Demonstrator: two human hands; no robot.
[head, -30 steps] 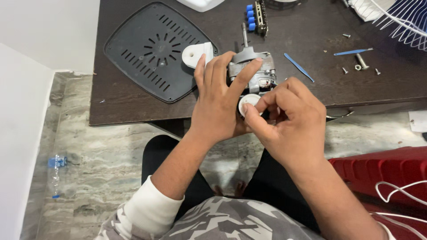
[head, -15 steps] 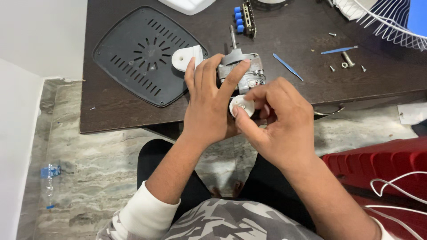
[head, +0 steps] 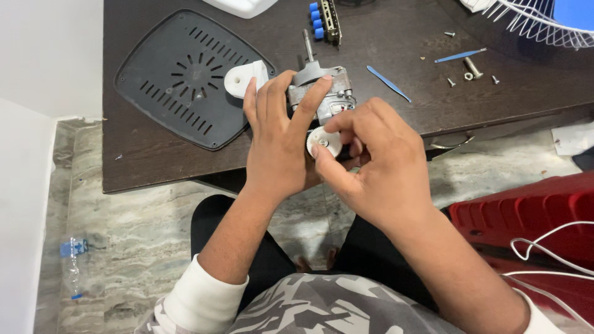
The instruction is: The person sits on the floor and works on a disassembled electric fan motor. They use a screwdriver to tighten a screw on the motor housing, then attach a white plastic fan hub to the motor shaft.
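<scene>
Mid-job: left hand (head: 278,145) fingers clamp the motor (head: 318,93), right hand (head: 371,161) fingers pinch the white gear (head: 323,141) at its rear, screws (head: 467,75) loose on the bench (head: 154,167).

Dark bench over a marbled floor, white wall to the side

A dark brown bench (head: 154,167) stood beyond the hands, its near edge over a grey-veined marble floor (head: 124,260). A plain white wall (head: 43,55) ran along the left side. A plastic bottle (head: 74,266) lay on the floor far left; a red crate (head: 526,210) and white wire (head: 550,247) sat right.
</scene>
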